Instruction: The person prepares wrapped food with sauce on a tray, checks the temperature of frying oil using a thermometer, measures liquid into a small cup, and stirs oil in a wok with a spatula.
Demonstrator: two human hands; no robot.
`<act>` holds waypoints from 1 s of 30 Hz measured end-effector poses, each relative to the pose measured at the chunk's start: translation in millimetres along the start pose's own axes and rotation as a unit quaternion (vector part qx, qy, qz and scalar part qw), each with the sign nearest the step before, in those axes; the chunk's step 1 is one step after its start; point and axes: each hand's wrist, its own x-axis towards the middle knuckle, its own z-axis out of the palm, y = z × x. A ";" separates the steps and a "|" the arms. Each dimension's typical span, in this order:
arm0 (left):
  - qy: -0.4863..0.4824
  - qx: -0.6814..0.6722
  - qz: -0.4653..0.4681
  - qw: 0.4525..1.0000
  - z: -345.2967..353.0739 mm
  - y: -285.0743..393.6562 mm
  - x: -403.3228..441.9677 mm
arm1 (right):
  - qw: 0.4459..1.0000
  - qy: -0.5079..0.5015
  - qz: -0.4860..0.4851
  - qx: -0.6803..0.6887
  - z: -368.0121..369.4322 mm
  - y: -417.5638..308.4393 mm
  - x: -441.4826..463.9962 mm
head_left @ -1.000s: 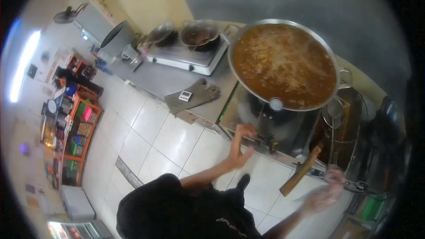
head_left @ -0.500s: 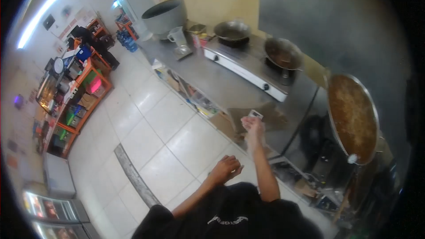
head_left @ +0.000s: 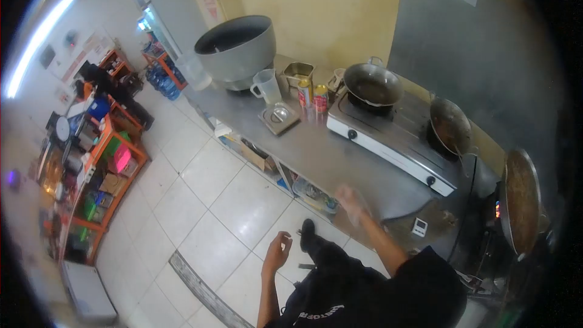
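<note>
My right hand (head_left: 352, 201), in a clear plastic glove, is over the front edge of the steel counter (head_left: 297, 146). Motion smears its fingers, so their pose is unclear. To its right, a small white digital timer (head_left: 419, 226) lies on a flat brown piece, perhaps cardboard (head_left: 398, 229), on the counter. Bare and low over the floor, my left hand (head_left: 277, 252) hangs with loosely bent fingers and nothing visible in it.
A two-burner stove (head_left: 388, 152) carries a wok (head_left: 373, 85) and a second pan (head_left: 450, 127). At right stands a large pan of brown liquid (head_left: 522, 200). Further left are red cans (head_left: 320, 98), a clear jug (head_left: 266, 87) and a big grey pot (head_left: 235, 51). A person (head_left: 115, 94) stands far off.
My right hand has come away from the timer, which now lies on the counter. The view has swung left, with my body turned along the counter and a foot showing.
</note>
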 end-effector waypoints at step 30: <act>-0.265 -0.248 0.051 0.930 -240.1 -19.6 652.4 | 0.983 0.048 0.034 -0.175 135.3 -392.9 538.7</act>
